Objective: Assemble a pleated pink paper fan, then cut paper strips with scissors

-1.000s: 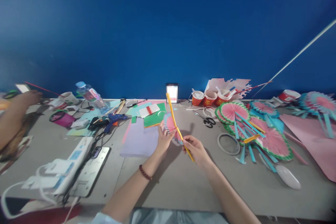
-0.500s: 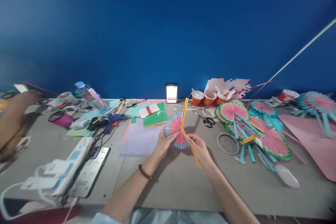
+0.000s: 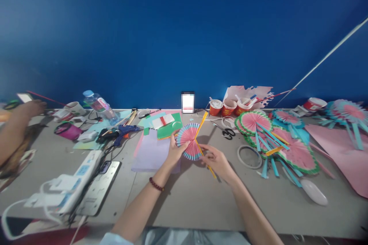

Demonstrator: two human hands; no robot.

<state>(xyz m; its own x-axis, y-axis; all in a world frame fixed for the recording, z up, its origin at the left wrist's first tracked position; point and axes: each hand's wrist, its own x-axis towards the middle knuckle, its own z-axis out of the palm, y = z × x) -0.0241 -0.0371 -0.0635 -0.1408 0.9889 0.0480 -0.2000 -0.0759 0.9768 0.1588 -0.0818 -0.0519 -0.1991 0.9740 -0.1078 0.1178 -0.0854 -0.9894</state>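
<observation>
A pleated paper fan (image 3: 189, 141), pink with a blue rim and two orange handle strips (image 3: 201, 123), is held above the grey table (image 3: 184, 195) at centre. My left hand (image 3: 174, 152) pinches the fan's left half from below. My right hand (image 3: 216, 162) grips the lower orange strip, fingers curled round it. The fan is spread to roughly half a circle, with one strip pointing up right and the other down right.
Several finished fans (image 3: 276, 138) lie at right, beside a tape ring (image 3: 248, 156), scissors (image 3: 229, 133) and red cups (image 3: 228, 106). Coloured paper sheets (image 3: 165, 128) lie behind the fan. A glue gun (image 3: 120, 132), bottle (image 3: 99, 104) and power strips (image 3: 71, 183) sit left. Another person's arm (image 3: 15, 126) reaches in at far left.
The fan went from nearly folded flat to spread open, as the two orange strips swung apart. Both hands shifted slightly left with it.
</observation>
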